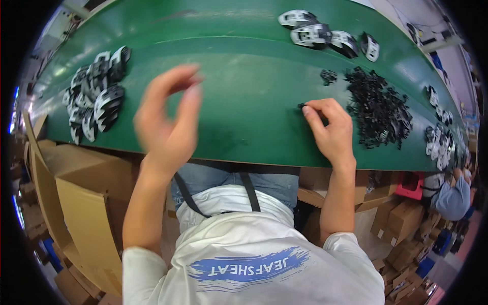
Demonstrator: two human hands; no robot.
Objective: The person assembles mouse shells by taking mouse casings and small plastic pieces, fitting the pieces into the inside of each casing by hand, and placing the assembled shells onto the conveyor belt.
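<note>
Here the left hand blurs; the right hand half-hides a black piece.

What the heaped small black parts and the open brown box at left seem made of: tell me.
Heaped small black parts: probably plastic, satin, judging by dull glints; metal isn't excluded. Open brown box: apparently matt cardboard, given its folded tan flaps.

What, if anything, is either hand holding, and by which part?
The right hand pinches a small black piece, apparently by one end; the left hand, blurred, shows nothing in its grip.
</note>
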